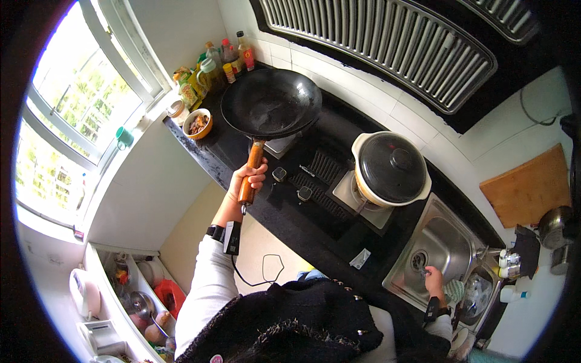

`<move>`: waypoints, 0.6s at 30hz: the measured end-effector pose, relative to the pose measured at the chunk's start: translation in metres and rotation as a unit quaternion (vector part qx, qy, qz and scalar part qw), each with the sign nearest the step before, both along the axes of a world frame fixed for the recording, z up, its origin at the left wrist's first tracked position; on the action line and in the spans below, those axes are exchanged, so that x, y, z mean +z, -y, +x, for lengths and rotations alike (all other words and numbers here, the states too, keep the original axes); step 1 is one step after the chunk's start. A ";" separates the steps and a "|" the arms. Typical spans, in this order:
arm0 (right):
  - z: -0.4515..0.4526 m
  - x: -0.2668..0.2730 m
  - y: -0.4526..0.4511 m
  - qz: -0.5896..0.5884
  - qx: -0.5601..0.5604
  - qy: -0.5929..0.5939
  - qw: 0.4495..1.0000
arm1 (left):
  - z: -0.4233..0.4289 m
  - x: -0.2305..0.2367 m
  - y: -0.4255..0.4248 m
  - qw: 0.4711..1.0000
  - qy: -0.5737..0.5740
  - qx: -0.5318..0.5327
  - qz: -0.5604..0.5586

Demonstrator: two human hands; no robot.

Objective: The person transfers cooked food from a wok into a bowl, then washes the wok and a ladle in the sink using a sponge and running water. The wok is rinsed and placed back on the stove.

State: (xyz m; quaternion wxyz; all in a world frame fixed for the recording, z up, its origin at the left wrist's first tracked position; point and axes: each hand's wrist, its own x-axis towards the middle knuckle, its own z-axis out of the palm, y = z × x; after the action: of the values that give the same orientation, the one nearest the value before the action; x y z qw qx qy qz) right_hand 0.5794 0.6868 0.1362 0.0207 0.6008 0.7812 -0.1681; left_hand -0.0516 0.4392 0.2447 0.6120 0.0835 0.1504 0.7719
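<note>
My left hand grips the wooden handle of a black wok. The wok is over the left burner, and its inside shows no food. Over the stainless steel sink, my right hand has its fingers drawn together near the drain. Something small and dark shows at those fingertips, too small to name. A green-and-white cloth lies beside that hand. On the right burner stands a cream two-handled pot, covered by a dark lid.
A bowl of brownish food pieces sits at the counter's left end, near several sauce bottles. A range hood overhangs the stove. A wooden cutting board leans on the wall. A small white packet lies on the black counter.
</note>
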 end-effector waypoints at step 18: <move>0.022 -0.046 -0.001 -0.024 0.010 -0.128 0.991 | -0.013 0.032 0.011 0.878 -0.373 0.045 -0.296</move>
State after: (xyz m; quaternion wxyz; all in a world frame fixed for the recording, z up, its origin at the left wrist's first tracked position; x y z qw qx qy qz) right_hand 0.6013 0.6882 0.0897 -0.0635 0.5658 0.7792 -0.2622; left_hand -0.0643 0.4283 0.2765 0.4715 0.1733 0.5929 0.6294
